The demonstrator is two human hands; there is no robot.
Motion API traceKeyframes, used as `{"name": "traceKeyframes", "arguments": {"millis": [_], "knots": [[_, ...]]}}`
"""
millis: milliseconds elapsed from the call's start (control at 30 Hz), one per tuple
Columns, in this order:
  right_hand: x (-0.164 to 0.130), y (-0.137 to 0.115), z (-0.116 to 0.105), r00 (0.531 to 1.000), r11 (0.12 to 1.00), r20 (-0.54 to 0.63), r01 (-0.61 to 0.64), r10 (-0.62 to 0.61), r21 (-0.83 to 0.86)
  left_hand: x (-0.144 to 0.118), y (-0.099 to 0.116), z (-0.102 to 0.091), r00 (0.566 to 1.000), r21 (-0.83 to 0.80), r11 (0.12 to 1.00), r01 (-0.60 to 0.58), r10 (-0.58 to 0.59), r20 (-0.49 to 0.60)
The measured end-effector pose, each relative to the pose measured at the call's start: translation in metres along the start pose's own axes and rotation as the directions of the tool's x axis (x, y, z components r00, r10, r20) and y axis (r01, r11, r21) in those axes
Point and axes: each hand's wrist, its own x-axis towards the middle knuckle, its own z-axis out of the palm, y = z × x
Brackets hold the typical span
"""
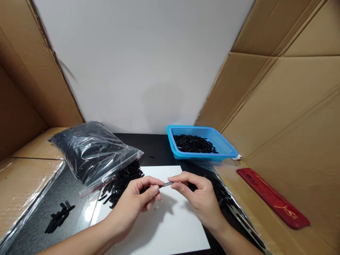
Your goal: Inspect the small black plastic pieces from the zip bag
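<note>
Pinching: your left grip (pixel 135 200) and right grip (pixel 200 194) come together at the fingertips on one slim dark piece (pixel 168 183), greyish where it shows between them; you can't tell whether either palm hides more.
Step in hand: judging by the pose, close two-handed handling of this single piece.
Next move: would seem to call for a light, steady pinch from one grip as the other eases or shifts.
White sheet (pixel 186 233): below both grips, catching their shadows.
Black heap (pixel 129 177): just beyond your left grip, partly on the white sheet.
Dark pile (pixel 219 189): just right of your right grip, partly hidden by it.
Small cluster (pixel 60 217): well left of your left grip.
Plastic bag (pixel 98 152): beyond your left grip, bulging with dark contents.
Red object (pixel 273 198): well right of your right grip.
Blue basket (pixel 199 154): beyond your right grip on the black counter (pixel 156 145), black pieces (pixel 195 143) inside.
</note>
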Motion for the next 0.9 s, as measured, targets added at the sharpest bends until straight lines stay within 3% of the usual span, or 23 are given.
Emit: {"name": "traceKeyframes", "arguments": {"millis": [400,633,767,833,900], "knots": [[0.001,0.0,0.0,0.995,0.995,0.003,-0.099,0.099,-0.017,-0.002,0.003,0.002,1.0,0.003,1.0,0.02,-0.02,0.006],[0.006,-0.001,-0.001,0.985,0.987,0.071,-0.157,0.158,-0.012,-0.001,-0.001,0.001,1.0,-0.018,1.0,-0.011,0.011,0.004],[0.015,-0.001,-0.024,0.958,0.949,0.188,-0.159,0.215,-0.274,0.0,-0.005,-0.001,1.0,-0.012,1.0,-0.017,0.017,-0.001],[0.017,0.007,-0.043,0.939,0.877,0.24,-0.109,0.245,-0.467,0.001,-0.006,-0.002,1.0,-0.02,1.0,-0.019,0.019,-0.002],[0.019,0.018,-0.062,0.944,0.785,0.215,-0.069,0.251,-0.615,0.002,-0.007,-0.001,1.0,-0.03,0.999,-0.024,0.024,-0.01]]}}
